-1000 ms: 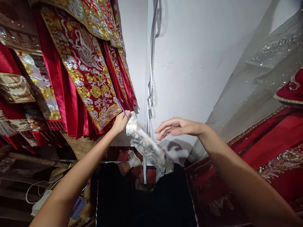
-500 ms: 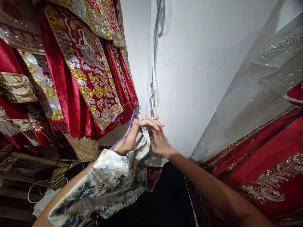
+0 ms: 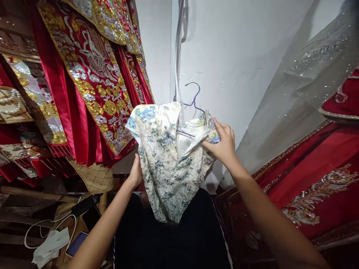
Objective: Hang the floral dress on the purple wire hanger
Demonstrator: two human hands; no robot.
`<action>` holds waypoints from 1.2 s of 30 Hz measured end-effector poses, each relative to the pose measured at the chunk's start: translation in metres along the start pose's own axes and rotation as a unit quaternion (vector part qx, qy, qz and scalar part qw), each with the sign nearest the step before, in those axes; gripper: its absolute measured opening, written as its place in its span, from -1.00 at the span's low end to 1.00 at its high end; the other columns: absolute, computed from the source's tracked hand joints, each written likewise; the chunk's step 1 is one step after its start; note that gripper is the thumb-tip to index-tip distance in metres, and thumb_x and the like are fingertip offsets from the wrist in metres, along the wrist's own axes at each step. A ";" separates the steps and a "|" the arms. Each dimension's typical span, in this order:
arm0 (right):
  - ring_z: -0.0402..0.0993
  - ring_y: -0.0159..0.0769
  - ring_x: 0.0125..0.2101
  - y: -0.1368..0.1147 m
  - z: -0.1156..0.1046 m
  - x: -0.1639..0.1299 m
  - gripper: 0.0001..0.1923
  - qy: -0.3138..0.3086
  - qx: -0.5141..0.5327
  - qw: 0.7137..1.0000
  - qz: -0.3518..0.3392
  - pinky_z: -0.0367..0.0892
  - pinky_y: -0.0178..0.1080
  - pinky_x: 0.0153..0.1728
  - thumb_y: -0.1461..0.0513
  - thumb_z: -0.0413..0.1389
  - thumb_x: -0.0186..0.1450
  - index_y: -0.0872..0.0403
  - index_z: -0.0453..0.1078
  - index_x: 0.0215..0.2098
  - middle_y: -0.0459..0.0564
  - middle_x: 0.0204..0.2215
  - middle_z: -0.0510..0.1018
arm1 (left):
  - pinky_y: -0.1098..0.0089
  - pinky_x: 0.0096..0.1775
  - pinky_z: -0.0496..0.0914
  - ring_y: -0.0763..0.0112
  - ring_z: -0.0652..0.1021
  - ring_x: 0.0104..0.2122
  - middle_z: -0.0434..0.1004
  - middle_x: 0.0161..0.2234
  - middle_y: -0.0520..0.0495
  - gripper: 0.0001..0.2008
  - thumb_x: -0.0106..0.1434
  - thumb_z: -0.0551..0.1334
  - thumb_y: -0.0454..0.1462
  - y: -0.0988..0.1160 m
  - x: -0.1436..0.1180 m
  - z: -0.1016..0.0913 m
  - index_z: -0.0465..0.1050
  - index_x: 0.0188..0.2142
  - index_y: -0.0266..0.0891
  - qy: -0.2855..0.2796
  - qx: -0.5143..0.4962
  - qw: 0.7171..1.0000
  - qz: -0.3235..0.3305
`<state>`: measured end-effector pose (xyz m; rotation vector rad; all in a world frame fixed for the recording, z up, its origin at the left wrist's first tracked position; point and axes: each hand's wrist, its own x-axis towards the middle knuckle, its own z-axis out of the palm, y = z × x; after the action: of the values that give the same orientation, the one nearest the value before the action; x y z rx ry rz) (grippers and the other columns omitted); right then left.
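A cream floral top (image 3: 165,160) with blue and green print hangs spread in front of me on a thin purple hanger (image 3: 196,98). The hanger's hook stands free above the neckline, against the wall. With thumb in front and fingers around the cloth, my right hand (image 3: 224,144) grips the top at its right shoulder. My left hand (image 3: 136,172) is at the garment's left side edge, thumb up along it, its other fingers hidden behind the fabric.
Red gowns with gold and silver embroidery (image 3: 109,93) hang at left. A sheer sequined veil (image 3: 303,86) and red beaded gowns (image 3: 314,179) are at right. Below left, a wooden stool (image 3: 60,257) bears a phone (image 3: 77,243), white cable and tissue (image 3: 52,246). White straps (image 3: 177,48) hang along the wall.
The hanger has gone from beside my left hand into the top, its hook now above the neckline. My hands have moved apart and the top is raised and spread between them.
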<state>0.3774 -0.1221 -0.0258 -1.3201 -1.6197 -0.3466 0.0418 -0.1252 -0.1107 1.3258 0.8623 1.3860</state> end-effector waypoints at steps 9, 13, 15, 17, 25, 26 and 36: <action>0.09 0.21 0.30 -0.030 0.002 0.003 -0.26 -0.083 0.054 0.994 -0.045 0.03 0.28 0.26 0.10 0.25 0.17 -0.17 0.26 0.32 0.02 0.33 0.24 | 0.07 0.32 0.21 0.04 0.34 0.30 0.48 0.18 -0.19 -0.22 0.08 0.42 0.05 -0.081 -0.047 0.045 0.29 0.24 -0.10 0.132 -0.092 0.982 -0.097; 0.18 0.02 0.30 -0.048 0.003 -0.058 -0.53 -0.086 0.250 0.964 0.016 0.10 0.10 0.29 0.11 0.18 0.28 -0.12 0.42 0.16 -0.01 0.27 0.37 | 0.05 0.32 0.22 0.02 0.37 0.28 0.47 0.19 -0.23 -0.17 0.03 0.50 -0.10 -0.079 -0.074 0.062 0.26 0.26 -0.11 0.148 -0.117 0.972 -0.138; 0.41 -0.03 0.12 -0.056 0.015 -0.097 -0.65 -0.059 0.323 0.935 0.131 0.29 0.02 0.16 0.09 0.17 0.30 -0.04 0.49 0.03 0.07 0.08 0.53 | 0.08 0.31 0.24 0.04 0.40 0.26 0.45 0.20 -0.23 -0.23 0.06 0.48 -0.13 -0.075 -0.087 0.071 0.30 0.24 -0.13 0.146 -0.142 0.969 -0.142; 0.54 -0.06 -0.13 -0.063 0.033 -0.134 -0.67 -0.109 0.376 0.884 0.255 0.42 -0.05 -0.08 0.03 0.18 0.29 0.00 0.49 -0.06 0.08 -0.16 0.62 | 0.11 0.30 0.26 0.06 0.42 0.24 0.44 0.22 -0.23 -0.29 0.09 0.47 -0.15 -0.071 -0.095 0.079 0.34 0.21 -0.15 0.126 -0.156 0.969 -0.147; 0.42 -0.16 -0.39 -0.072 0.055 -0.159 -0.72 -0.213 0.396 0.854 0.261 0.28 -0.17 -0.34 -0.02 0.15 0.31 0.00 0.41 -0.38 -0.04 -0.45 0.50 | 0.13 0.26 0.31 0.06 0.43 0.23 0.45 0.20 -0.21 -0.35 0.13 0.44 -0.13 -0.059 -0.103 0.077 0.35 0.19 -0.12 0.117 -0.130 0.975 -0.140; 0.42 -0.16 -0.40 -0.071 0.052 -0.156 -0.71 -0.212 0.386 0.858 0.263 0.27 -0.17 -0.34 -0.02 0.15 0.31 0.00 0.41 -0.39 -0.04 -0.46 0.50 | 0.11 0.25 0.32 0.04 0.45 0.21 0.47 0.17 -0.23 -0.38 0.15 0.42 -0.11 -0.061 -0.102 0.073 0.36 0.17 -0.15 0.126 -0.107 0.977 -0.137; 0.37 -0.20 -0.47 -0.070 0.045 -0.161 -0.69 -0.248 0.385 0.835 0.304 0.21 -0.19 -0.39 -0.02 0.19 0.26 0.01 0.39 -0.46 -0.06 -0.54 0.48 | 0.11 0.22 0.24 0.08 0.37 0.19 0.36 0.13 -0.19 -0.55 0.29 0.27 -0.15 -0.066 -0.098 0.091 0.32 0.16 -0.03 0.123 0.261 0.952 0.103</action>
<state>0.2836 -0.2097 -0.1532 -1.2201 -1.3760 1.0217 0.1340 -0.2144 -0.1862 1.6996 1.3582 1.5706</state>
